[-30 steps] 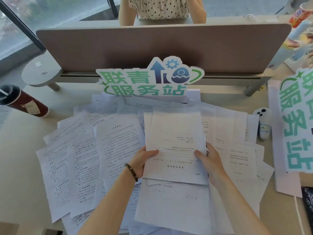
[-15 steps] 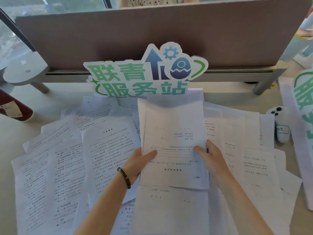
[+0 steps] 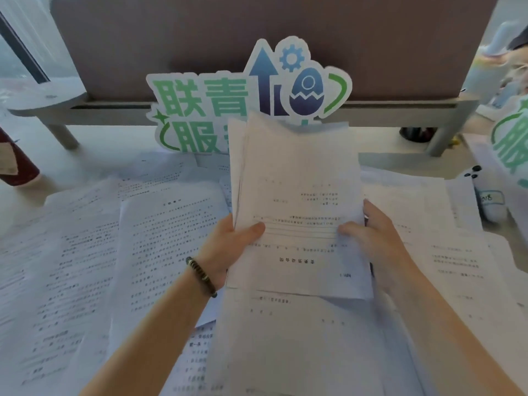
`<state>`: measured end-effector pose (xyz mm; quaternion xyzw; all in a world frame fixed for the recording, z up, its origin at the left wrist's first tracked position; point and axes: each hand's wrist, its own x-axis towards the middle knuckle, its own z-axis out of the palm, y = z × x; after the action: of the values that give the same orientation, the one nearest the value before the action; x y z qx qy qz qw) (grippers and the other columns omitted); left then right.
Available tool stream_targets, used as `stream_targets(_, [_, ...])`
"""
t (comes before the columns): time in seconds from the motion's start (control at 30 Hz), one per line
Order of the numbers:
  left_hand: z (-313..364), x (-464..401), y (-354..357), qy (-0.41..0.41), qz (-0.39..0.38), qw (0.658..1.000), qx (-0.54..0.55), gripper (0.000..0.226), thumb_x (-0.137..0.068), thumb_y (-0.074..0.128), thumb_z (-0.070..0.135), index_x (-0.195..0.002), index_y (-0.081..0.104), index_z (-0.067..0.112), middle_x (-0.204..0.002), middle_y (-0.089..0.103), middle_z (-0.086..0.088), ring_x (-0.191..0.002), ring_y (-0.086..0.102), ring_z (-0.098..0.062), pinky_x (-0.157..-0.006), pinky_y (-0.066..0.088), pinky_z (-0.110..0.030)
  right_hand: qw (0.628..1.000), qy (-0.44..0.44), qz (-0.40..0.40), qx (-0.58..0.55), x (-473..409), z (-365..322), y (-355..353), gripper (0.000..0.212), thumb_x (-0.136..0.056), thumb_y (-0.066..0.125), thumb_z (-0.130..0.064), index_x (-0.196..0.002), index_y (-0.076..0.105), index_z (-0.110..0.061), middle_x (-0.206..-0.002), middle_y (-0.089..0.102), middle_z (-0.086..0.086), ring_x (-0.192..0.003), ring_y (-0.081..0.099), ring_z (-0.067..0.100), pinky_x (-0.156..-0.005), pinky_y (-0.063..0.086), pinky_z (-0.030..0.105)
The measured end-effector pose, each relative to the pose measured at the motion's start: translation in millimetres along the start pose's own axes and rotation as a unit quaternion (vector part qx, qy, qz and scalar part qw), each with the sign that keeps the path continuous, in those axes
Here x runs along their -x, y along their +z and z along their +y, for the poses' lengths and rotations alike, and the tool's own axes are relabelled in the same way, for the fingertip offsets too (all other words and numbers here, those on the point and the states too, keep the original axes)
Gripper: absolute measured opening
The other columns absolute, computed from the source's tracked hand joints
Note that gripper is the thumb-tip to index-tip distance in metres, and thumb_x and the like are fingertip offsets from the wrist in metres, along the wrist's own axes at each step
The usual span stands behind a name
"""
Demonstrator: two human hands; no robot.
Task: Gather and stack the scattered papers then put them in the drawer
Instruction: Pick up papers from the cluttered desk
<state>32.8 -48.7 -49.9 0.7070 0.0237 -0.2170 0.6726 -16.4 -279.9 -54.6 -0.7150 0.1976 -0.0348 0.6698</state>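
Right now your left hand (image 3: 228, 247) and right hand (image 3: 377, 241) each pinch a side of the thin stack of white printed sheets (image 3: 297, 201), lifted at centre. Loose printed papers (image 3: 160, 247) cover the pale desk (image 3: 94, 150); a green cut-out sign (image 3: 205, 101) stands at twelve o'clock against the brown partition panel (image 3: 400, 44).
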Motion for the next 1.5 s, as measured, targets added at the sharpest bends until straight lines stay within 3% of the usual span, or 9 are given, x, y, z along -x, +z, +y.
stream_targets(0.13, [17,21,-2,0.098,0.031,0.995,-0.017,0.022,-0.093,0.062,0.014,-0.115,0.067,0.012,-0.106,0.075,-0.005,-0.097,0.072,-0.024,-0.087,0.057,-0.048,0.997,-0.076,0.011,0.010,23,-16,4,0.051,-0.079,0.064,0.010,-0.116,0.063,-0.025,-0.102,0.075,-0.007,-0.091,0.071,0.014,-0.072,0.062,0.037])
stream_targets(0.27, [41,51,-4,0.183,0.063,0.981,-0.012,0.009,-0.092,0.065,0.017,-0.097,0.070,0.021,-0.099,0.075,-0.001,-0.096,0.072,-0.021,-0.086,0.058,-0.042,0.989,-0.143,0.038,0.001,50,-40,4,0.043,-0.086,0.065,0.006,-0.116,0.061,-0.024,-0.109,0.071,-0.005,-0.099,0.066,0.018,-0.069,0.057,0.033])
stream_targets(0.53, [64,67,-10,0.315,0.112,0.942,0.009,0.011,-0.090,0.065,0.019,-0.096,0.073,0.014,-0.097,0.076,-0.005,-0.092,0.073,-0.022,-0.082,0.059,-0.044,0.967,-0.248,0.045,-0.039,64,-79,4,0.023,-0.096,0.060,-0.003,-0.112,0.057,-0.019,-0.103,0.075,-0.006,-0.092,0.072,0.015,-0.076,0.059,0.038])
stream_targets(0.73, [69,53,-11,0.360,0.128,0.923,0.045,0.011,-0.086,0.066,0.021,-0.093,0.074,0.017,-0.095,0.077,0.000,-0.092,0.073,-0.019,-0.082,0.059,-0.042,0.949,-0.310,0.044,-0.028,53,-95,8,0.023,-0.098,0.057,-0.004,-0.109,0.055,-0.025,-0.101,0.076,-0.011,-0.088,0.073,0.009,-0.068,0.059,0.028])
stream_targets(0.9, [67,54,-14,0.373,0.131,0.916,0.070,0.012,-0.083,0.071,0.027,-0.090,0.077,0.020,-0.099,0.076,-0.005,-0.098,0.071,-0.025,-0.086,0.057,-0.050,0.936,-0.349,0.042,-0.009,59,-104,12,0.027,-0.099,0.054,-0.002,-0.113,0.054,-0.025,-0.103,0.074,-0.016,-0.092,0.071,0.005,-0.061,0.058,0.020])
stream_targets(1.1, [57,71,-14,0.316,0.031,0.939,0.132,0.031,-0.082,0.069,0.020,-0.110,0.070,0.007,-0.109,0.073,-0.013,-0.104,0.069,-0.031,-0.088,0.055,-0.046,0.940,-0.342,0.003,-0.020,69,-91,14,0.025,-0.098,0.059,-0.009,-0.115,0.055,-0.025,-0.107,0.071,-0.007,-0.098,0.069,0.015,-0.077,0.061,0.038])
stream_targets(1.27, [45,83,-14,0.268,0.028,0.957,0.108,0.032,-0.080,0.069,0.027,-0.105,0.071,0.007,-0.105,0.074,-0.014,-0.102,0.069,-0.033,-0.087,0.056,-0.044,0.943,-0.332,-0.013,-0.022,75,-75,19,0.022,-0.102,0.054,-0.023,-0.124,0.055,-0.028,-0.113,0.068,-0.011,-0.104,0.065,0.009,-0.080,0.053,0.032])
stream_targets(1.4, [37,87,-16,0.253,0.020,0.964,0.077,0.032,-0.081,0.066,0.029,-0.106,0.071,0.010,-0.104,0.075,-0.011,-0.100,0.070,-0.030,-0.087,0.056,-0.044,0.947,-0.321,-0.004,-0.017,73,-70,21,0.019,-0.104,0.050,-0.026,-0.121,0.057,-0.030,-0.113,0.069,-0.011,-0.107,0.065,0.013,-0.087,0.055,0.040])
stream_targets(1.5, [30,84,-21,0.243,0.026,0.966,0.083,0.033,-0.080,0.067,0.027,-0.108,0.070,0.011,-0.105,0.075,-0.009,-0.101,0.070,-0.029,-0.088,0.056,-0.043,0.950,-0.310,-0.016,-0.023,69,-68,23,0.019,-0.104,0.049,-0.029,-0.120,0.058,-0.033,-0.110,0.070,-0.014,-0.102,0.066,0.009,-0.081,0.054,0.035])
